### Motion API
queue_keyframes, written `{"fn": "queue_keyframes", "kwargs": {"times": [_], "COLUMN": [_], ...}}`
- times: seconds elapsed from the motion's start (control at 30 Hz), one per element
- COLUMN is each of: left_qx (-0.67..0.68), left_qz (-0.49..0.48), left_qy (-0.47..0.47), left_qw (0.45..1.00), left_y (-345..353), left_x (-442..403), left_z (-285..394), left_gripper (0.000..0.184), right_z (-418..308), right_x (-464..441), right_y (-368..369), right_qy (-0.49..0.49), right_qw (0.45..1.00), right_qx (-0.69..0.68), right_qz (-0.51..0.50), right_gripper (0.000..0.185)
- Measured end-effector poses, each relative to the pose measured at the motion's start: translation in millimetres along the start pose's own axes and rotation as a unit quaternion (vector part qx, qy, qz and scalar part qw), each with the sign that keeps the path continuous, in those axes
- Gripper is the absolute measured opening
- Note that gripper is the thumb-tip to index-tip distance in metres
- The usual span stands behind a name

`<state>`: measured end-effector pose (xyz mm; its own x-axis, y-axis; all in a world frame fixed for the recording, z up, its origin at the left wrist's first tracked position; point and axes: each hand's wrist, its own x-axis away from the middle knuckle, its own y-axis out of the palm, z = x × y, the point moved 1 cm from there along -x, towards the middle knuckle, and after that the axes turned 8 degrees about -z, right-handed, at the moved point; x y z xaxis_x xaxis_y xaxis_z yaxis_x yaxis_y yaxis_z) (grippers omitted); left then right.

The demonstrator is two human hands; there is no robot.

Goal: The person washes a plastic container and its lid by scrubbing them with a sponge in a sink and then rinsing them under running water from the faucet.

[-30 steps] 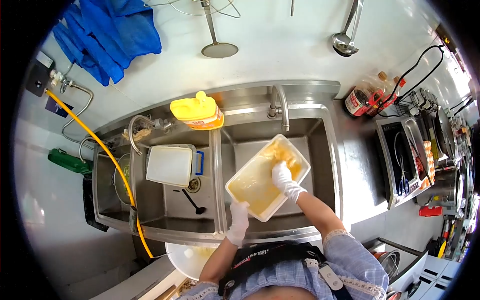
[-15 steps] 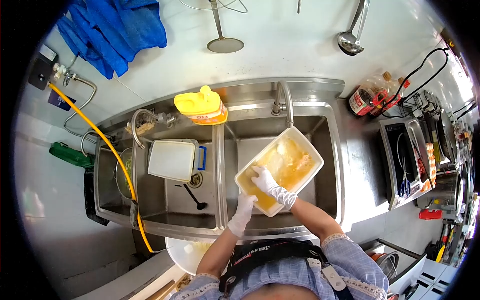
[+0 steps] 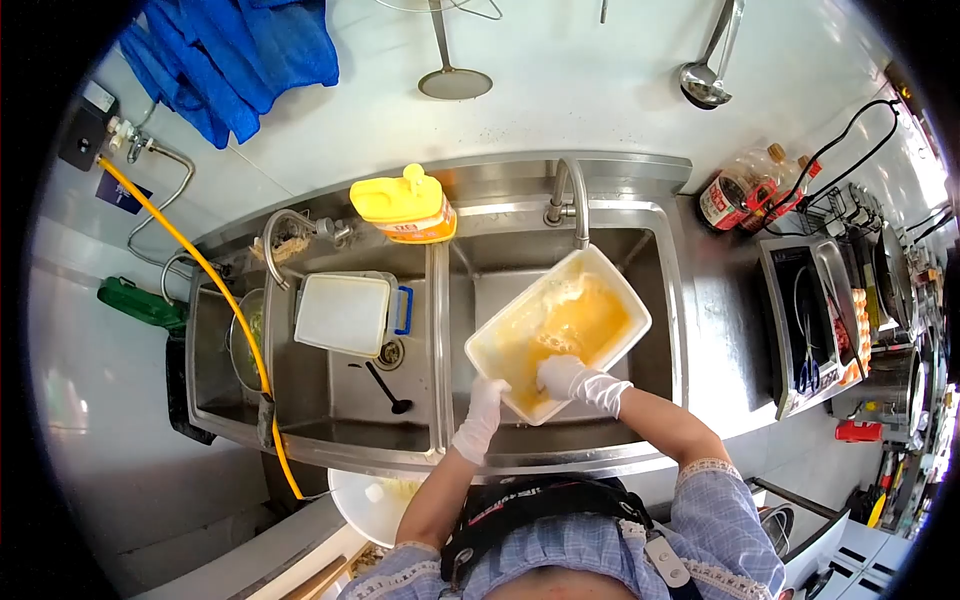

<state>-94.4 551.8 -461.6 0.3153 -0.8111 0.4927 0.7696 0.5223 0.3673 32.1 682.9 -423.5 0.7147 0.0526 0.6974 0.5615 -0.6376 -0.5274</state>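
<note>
A white rectangular tub (image 3: 492, 325) of cloudy yellow liquid (image 3: 590, 322) is tilted over the right sink basin. Its upper corner is under the tap (image 3: 578, 205). My left hand (image 3: 484, 408), in a thin white glove, grips the tub's near left rim. My right hand (image 3: 570, 380), also gloved, reaches into the liquid near the front side. The fingers there are mostly hidden, so I cannot tell whether they hold anything. Bubbles and ripples show on the liquid just beyond that hand.
In the left basin lie a lidded white container (image 3: 342, 313) and a black utensil (image 3: 388, 390). A yellow jug (image 3: 405, 205) stands on the sink's back ledge. A yellow hose (image 3: 215, 268) crosses the far left. Bottles (image 3: 728, 195) stand on the right counter.
My right hand has moved right and toward me, from the tub's left part to its front side. The liquid has swirled and the pale lumps no longer show. My left hand stays at the rim.
</note>
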Motion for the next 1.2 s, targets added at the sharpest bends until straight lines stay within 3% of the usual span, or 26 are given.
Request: {"fn": "queue_keyframes", "kwargs": {"times": [0.07, 0.1, 0.17, 0.2, 0.27, 0.33, 0.4, 0.47, 0.53, 0.57, 0.6, 0.67, 0.7, 0.73, 0.8, 0.87, 0.93, 1.0, 1.1, 1.2], "left_qx": [-0.002, -0.003, -0.023, -0.043, -0.071, -0.005, -0.010, -0.013, -0.035, -0.036, -0.011, 0.017, 0.034, 0.051, 0.050, 0.046, 0.030, 0.030, 0.019, 0.008], "left_qz": [0.019, 0.041, 0.034, 0.029, 0.026, 0.055, 0.055, 0.057, 0.032, 0.031, 0.049, 0.069, 0.062, 0.055, 0.073, 0.091, 0.090, 0.073, 0.065, 0.080], "left_qy": [-0.015, -0.031, -0.024, -0.016, -0.014, -0.026, -0.032, -0.036, -0.086, -0.086, -0.053, -0.021, 0.029, 0.078, 0.069, 0.054, 0.133, 0.129, 0.133, 0.142], "left_qw": [1.000, 0.999, 0.999, 0.999, 0.997, 0.998, 0.998, 0.998, 0.995, 0.995, 0.997, 0.997, 0.997, 0.994, 0.994, 0.993, 0.987, 0.988, 0.989, 0.987], "left_y": [7, 11, 10, 10, 18, 26, 22, 18, 18, 17, 17, 19, 21, 23, 23, 25, 31, 34, 37, 49], "left_x": [6, 10, 14, 16, 25, 34, 36, 43, 51, 51, 49, 46, 44, 42, 37, 36, 34, 33, 31, 26], "left_z": [11, 18, 23, 25, 34, 40, 36, 37, 41, 40, 39, 35, 34, 34, 26, 24, 28, 31, 29, 22], "left_gripper": [0.044, 0.044, 0.045, 0.046, 0.048, 0.039, 0.039, 0.038, 0.049, 0.049, 0.047, 0.045, 0.047, 0.050, 0.052, 0.053, 0.058, 0.060, 0.063, 0.064], "right_z": [27, 39, 55, 60, 50, 51, 63, 87, 104, 104, 102, 105, 111, 104, 87, 91, 94, 78, 62, 12], "right_x": [-9, -15, -19, -21, -15, -21, -32, -45, -55, -43, -38, -35, -44, -36, -15, -22, -21, -4, -16, -17], "right_y": [4, 8, 7, 10, 1, -8, -15, -22, -30, -23, -19, -7, 1, 1, 1, 32, 47, 33, 36, 25], "right_qy": [0.133, 0.136, 0.263, 0.265, 0.116, 0.096, 0.066, 0.109, 0.240, 0.190, 0.190, 0.160, 0.175, 0.175, 0.244, 0.269, 0.295, 0.275, 0.265, 0.237], "right_qw": [0.983, 0.983, 0.940, 0.939, 0.934, 0.921, 0.834, 0.863, 0.919, 0.856, 0.856, 0.784, 0.842, 0.843, 0.896, 0.901, 0.904, 0.951, 0.949, 0.958], "right_qx": [0.072, 0.072, 0.048, 0.047, 0.104, 0.153, 0.211, 0.187, 0.156, 0.328, 0.328, 0.373, 0.321, 0.321, 0.295, 0.266, 0.235, 0.042, -0.050, -0.105], "right_qz": [0.100, 0.101, 0.211, 0.213, 0.321, 0.345, 0.506, 0.456, 0.270, 0.352, 0.352, 0.470, 0.397, 0.395, 0.225, 0.215, 0.202, 0.133, 0.164, 0.125], "right_gripper": [0.021, 0.021, 0.021, 0.021, 0.023, 0.022, 0.026, 0.027, 0.028, 0.026, 0.026, 0.027, 0.027, 0.027, 0.034, 0.031, 0.028, 0.022, 0.022, 0.024]}}
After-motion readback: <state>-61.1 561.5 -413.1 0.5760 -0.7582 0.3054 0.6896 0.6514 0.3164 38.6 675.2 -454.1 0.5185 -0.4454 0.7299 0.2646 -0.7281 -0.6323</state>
